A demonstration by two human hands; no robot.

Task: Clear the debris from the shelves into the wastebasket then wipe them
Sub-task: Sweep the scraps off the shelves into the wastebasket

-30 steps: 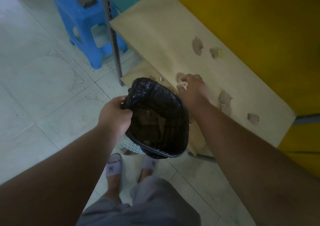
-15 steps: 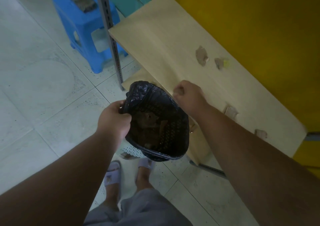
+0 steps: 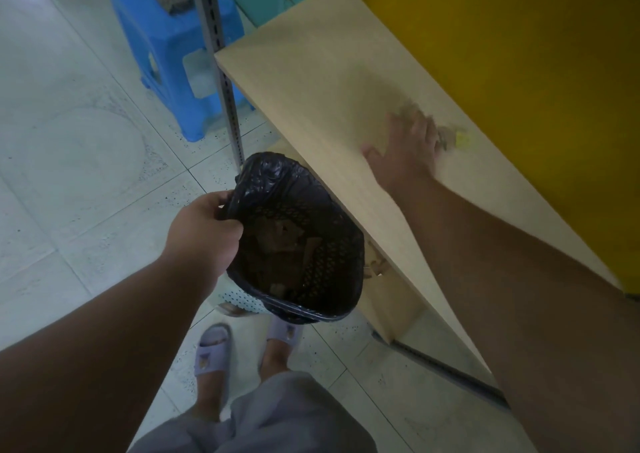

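Left hand (image 3: 204, 232) grips the bag-lined wastebasket (image 3: 298, 241) rim just under the shelf (image 3: 311, 81) edge, while the right hand (image 3: 405, 147), fingers spread flat, presses on a debris scrap (image 3: 410, 109).

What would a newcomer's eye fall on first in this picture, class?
The black-lined wastebasket at the centre stands out, gripped at its rim by the left hand and held against the front edge of the pale wooden shelf. On the shelf, the right hand lies flat with straight fingers over scraps of brown debris near the yellow wall. A blue stool stands on the floor at upper left.
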